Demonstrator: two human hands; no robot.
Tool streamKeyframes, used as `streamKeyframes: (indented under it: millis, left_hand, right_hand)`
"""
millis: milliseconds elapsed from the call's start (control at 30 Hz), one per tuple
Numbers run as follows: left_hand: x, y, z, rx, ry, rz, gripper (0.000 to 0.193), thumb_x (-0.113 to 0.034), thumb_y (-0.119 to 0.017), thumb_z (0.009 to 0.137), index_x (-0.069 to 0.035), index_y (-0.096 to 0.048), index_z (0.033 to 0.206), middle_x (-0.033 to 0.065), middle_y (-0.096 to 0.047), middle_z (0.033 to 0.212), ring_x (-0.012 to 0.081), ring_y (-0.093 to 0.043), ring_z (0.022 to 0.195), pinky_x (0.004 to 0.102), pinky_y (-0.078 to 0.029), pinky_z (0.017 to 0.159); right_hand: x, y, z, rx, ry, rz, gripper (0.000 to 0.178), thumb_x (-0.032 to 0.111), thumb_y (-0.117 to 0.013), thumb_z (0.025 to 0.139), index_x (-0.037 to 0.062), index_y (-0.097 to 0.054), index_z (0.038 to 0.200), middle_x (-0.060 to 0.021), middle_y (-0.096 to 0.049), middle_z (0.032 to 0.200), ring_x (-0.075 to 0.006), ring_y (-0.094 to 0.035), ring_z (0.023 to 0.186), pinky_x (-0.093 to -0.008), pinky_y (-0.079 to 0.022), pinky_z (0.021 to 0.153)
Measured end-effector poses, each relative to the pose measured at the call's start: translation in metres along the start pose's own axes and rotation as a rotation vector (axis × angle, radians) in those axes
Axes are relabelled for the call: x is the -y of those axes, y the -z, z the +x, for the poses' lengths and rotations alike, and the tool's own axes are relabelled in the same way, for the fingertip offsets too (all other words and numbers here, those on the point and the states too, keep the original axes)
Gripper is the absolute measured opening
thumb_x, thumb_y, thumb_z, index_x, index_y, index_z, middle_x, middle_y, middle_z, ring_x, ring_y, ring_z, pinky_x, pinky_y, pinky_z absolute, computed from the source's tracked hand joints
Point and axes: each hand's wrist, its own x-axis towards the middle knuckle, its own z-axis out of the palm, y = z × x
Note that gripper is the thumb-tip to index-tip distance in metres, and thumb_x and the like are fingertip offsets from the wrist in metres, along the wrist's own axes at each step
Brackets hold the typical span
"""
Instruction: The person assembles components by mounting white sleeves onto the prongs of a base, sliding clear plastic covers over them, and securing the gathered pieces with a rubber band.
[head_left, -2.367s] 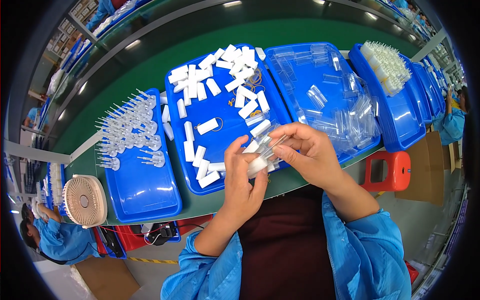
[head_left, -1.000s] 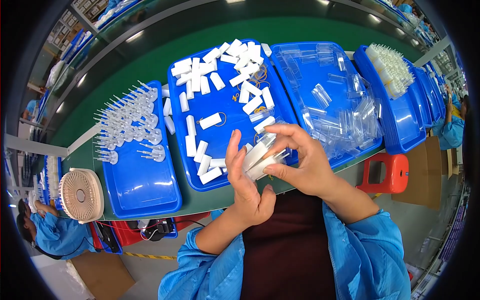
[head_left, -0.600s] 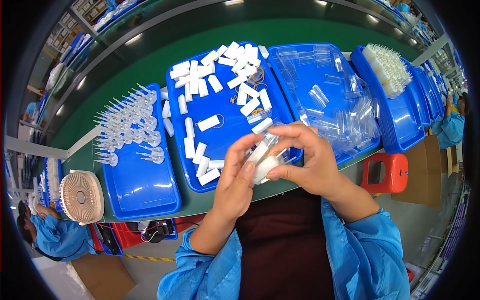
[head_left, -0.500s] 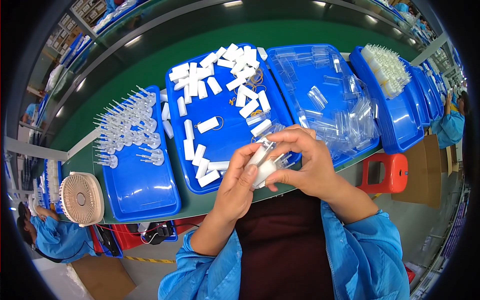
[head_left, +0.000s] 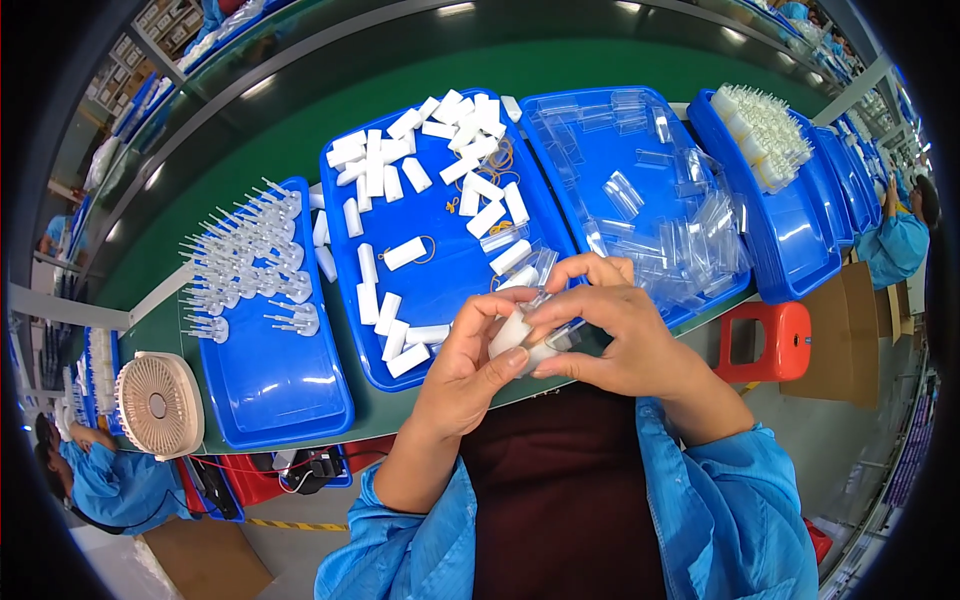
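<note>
Both my hands meet over the near edge of the green bench. My left hand (head_left: 468,362) and my right hand (head_left: 612,328) together grip a small white plastic part inside a clear plastic sleeve (head_left: 524,334). Just behind them lies the middle blue tray (head_left: 440,260) with several white tube-shaped parts and a few rubber bands. The blue tray (head_left: 700,130) to its right holds several clear sleeves.
A left blue tray (head_left: 280,380) carries several clear nozzle parts standing upright. A small beige fan (head_left: 158,404) sits at the bench's left end. More blue trays (head_left: 800,230) with white parts lie at the right. A red stool (head_left: 765,342) stands below. Other workers in blue sit at both edges.
My hands stayed over the tray's near edge. The left hand closed in from an open palm onto the part, and the sleeve with the white part was turned between my fingers.
</note>
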Motion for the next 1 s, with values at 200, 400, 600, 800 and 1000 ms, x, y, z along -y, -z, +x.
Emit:
streamKeyframes:
  millis: [200, 400, 600, 800, 1000]
  left_hand:
    - [0.006, 0.002, -0.001, -0.032, 0.021, -0.022, 0.032, -0.001, -0.058, 0.083, -0.008, -0.043, 0.111, 0.0102, -0.039, 0.127, 0.0207, -0.036, 0.121, 0.033, -0.032, 0.099]
    - [0.007, -0.008, 0.002, -0.08, -0.013, -0.288, 0.041, -0.007, -0.051, 0.089, -0.008, -0.034, 0.126, 0.013, -0.037, 0.13, 0.0229, -0.042, 0.118, 0.0362, -0.037, 0.097]
    - [0.002, -0.015, 0.001, -0.155, 0.005, -0.21, 0.058, -0.024, -0.046, 0.093, -0.007, -0.016, 0.141, 0.0179, -0.04, 0.13, 0.03, -0.052, 0.109, 0.0431, -0.05, 0.083]
    - [0.011, -0.003, -0.004, -0.015, 0.04, -0.053, 0.06, -0.034, -0.043, 0.094, -0.002, -0.019, 0.139, 0.0164, -0.042, 0.128, 0.0254, -0.051, 0.11, 0.0403, -0.051, 0.08]
    - [0.006, 0.002, -0.009, 0.074, 0.027, 0.095, 0.066, -0.026, -0.056, 0.09, -0.001, -0.019, 0.139, 0.0093, -0.045, 0.122, 0.0157, -0.049, 0.108, 0.031, -0.048, 0.084]
  right_hand:
    - [0.004, 0.001, -0.002, 0.033, 0.044, -0.1, 0.042, 0.019, -0.075, 0.067, 0.0172, -0.061, 0.107, 0.0056, -0.064, 0.09, -0.018, -0.049, 0.103, -0.0338, -0.027, 0.081]
    - [0.001, -0.006, 0.003, -0.158, 0.109, -0.007, 0.062, 0.016, -0.076, 0.065, 0.0135, -0.05, 0.122, -0.0028, -0.058, 0.106, -0.0209, -0.048, 0.103, -0.0372, -0.032, 0.082]
    - [-0.014, -0.012, -0.001, -0.1, -0.254, 0.472, 0.066, 0.002, -0.074, 0.068, 0.0067, -0.045, 0.126, -0.0044, -0.056, 0.109, -0.003, -0.047, 0.068, -0.0166, -0.038, 0.055]
    - [-0.006, -0.008, 0.005, -0.062, -0.312, 0.589, 0.062, 0.002, -0.073, 0.07, 0.0038, -0.045, 0.125, -0.006, -0.057, 0.105, -0.0035, -0.05, 0.067, -0.0162, -0.04, 0.056]
    - [-0.003, -0.002, 0.004, 0.073, -0.222, 0.404, 0.059, 0.0, -0.075, 0.067, 0.0017, -0.05, 0.12, -0.0082, -0.056, 0.107, -0.0071, -0.055, 0.072, -0.0192, -0.041, 0.058]
